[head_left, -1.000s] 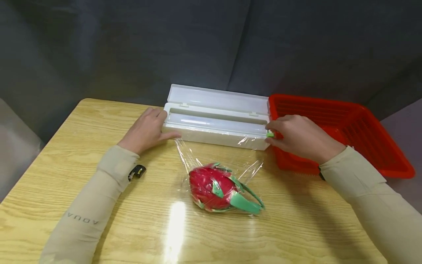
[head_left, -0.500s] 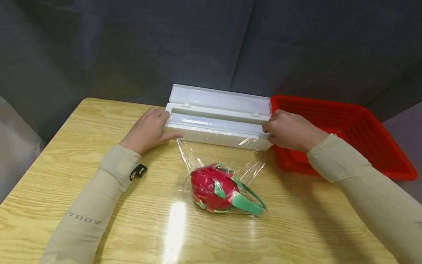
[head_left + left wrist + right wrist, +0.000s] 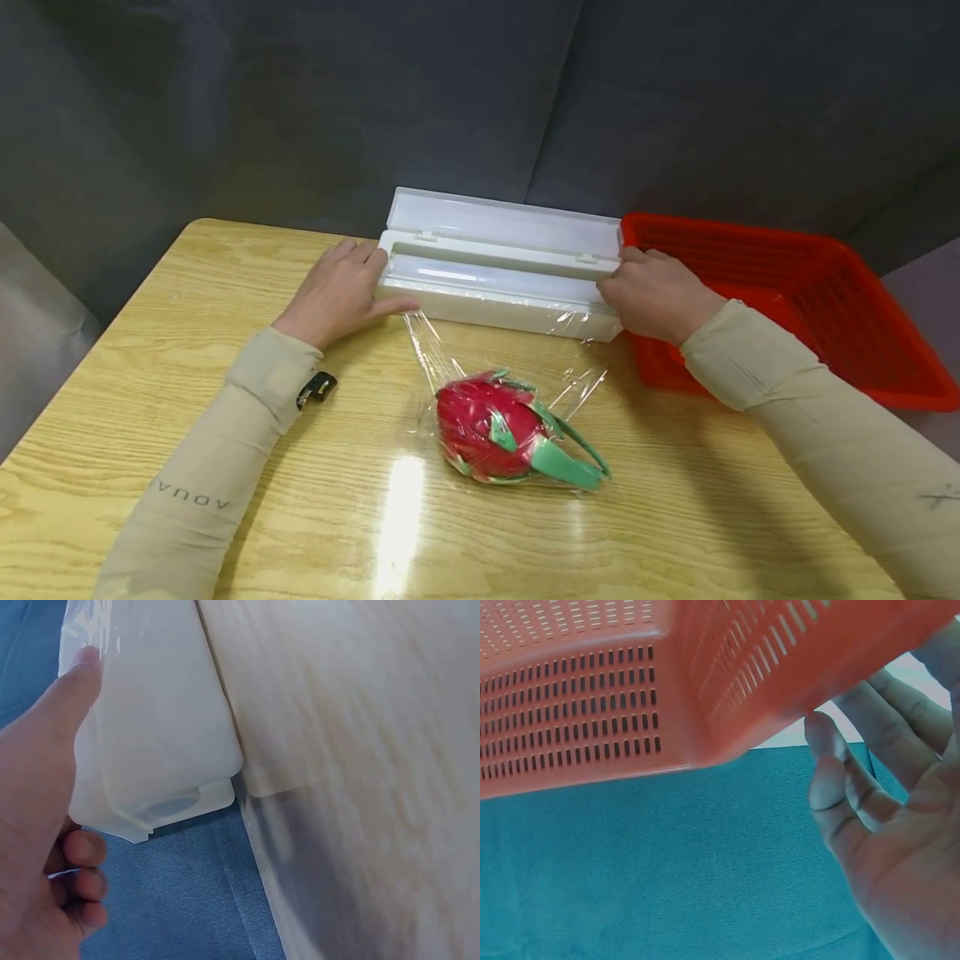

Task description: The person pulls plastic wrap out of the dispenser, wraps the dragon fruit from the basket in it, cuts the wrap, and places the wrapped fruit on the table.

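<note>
A long white cling film dispenser (image 3: 480, 304) lies near the table's back edge, its lid (image 3: 502, 218) tipped back and the roll showing inside. My left hand (image 3: 336, 290) grips its left end, thumb along the front; the left wrist view shows that thumb on the film-covered box (image 3: 161, 697). At the right end, my right hand (image 3: 656, 296) holds the dispenser's corner with bent fingers, hiding the corner itself. Clear cling film (image 3: 431, 350) stretches from the front edge down over a red dragon fruit (image 3: 487, 429) with green scales, lying on its side.
A red slotted plastic basket (image 3: 795, 283) stands right behind the right hand, close against the dispenser's right end. The wooden table (image 3: 225, 283) ends at a dark cloth backdrop (image 3: 480, 100). A black device (image 3: 317, 387) sits at the left cuff.
My right hand has shifted slightly left and closed in over the dispenser's right end, covering the green piece visible there earlier. The left hand keeps its grip; the dragon fruit stays put.
</note>
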The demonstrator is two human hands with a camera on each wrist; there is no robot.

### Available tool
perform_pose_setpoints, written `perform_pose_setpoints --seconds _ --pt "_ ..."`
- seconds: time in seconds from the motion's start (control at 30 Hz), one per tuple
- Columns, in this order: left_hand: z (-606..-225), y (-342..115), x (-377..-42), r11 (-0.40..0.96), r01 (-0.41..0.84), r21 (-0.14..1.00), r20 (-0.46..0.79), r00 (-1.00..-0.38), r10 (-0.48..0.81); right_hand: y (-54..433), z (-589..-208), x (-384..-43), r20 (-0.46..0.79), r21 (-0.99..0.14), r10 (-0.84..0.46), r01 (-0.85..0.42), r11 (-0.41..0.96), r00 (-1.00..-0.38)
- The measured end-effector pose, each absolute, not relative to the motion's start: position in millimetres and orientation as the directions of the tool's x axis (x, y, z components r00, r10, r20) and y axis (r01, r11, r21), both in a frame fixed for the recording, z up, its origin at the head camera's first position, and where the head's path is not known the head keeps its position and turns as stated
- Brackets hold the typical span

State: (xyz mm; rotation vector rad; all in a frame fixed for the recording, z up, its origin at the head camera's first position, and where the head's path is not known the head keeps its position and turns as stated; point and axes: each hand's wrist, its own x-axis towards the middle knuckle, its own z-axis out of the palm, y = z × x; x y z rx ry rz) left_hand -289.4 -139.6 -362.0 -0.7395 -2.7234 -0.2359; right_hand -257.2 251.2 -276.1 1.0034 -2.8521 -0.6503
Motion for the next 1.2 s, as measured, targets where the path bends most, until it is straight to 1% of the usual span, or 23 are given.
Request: perform_pose_setpoints --seconds 0.33,0.6,0.7,0.83,0.93,1.1,1.2 --pt "-360 -138 -286 0.855 0.511 0.088 0.320 -0.828 0.461 253 -276 -258 -0.109 0.416 -0.601 -0.585 0.696 -0.792" --pt "-358 -137 -286 0.860 0.500 0.102 0.295 -0.841 0.454 256 -271 -257 -0.189 0.444 -0.551 -0.571 0.690 -0.813" --pt "-358 -137 -285 0.863 0.495 0.106 0.283 -0.847 0.451 258 -270 -259 -0.214 0.412 -0.531 -0.569 0.712 -0.820" --pt "-358 -136 -285 0.866 0.487 0.110 0.271 -0.853 0.446 261 -269 -260 -0.205 0.307 -0.528 -0.567 0.765 -0.824" --pt "-358 -136 -285 0.868 0.484 0.112 0.266 -0.856 0.443 262 -270 -260 -0.189 0.251 -0.544 -0.576 0.778 -0.818" --pt "-358 -136 -284 0.867 0.484 0.120 0.265 -0.857 0.442 261 -271 -259 -0.186 0.207 -0.544 -0.574 0.792 -0.818" --pt "-358 -136 -284 0.865 0.486 0.122 0.264 -0.856 0.444 261 -270 -257 -0.204 0.171 -0.509 -0.542 0.823 -0.836"
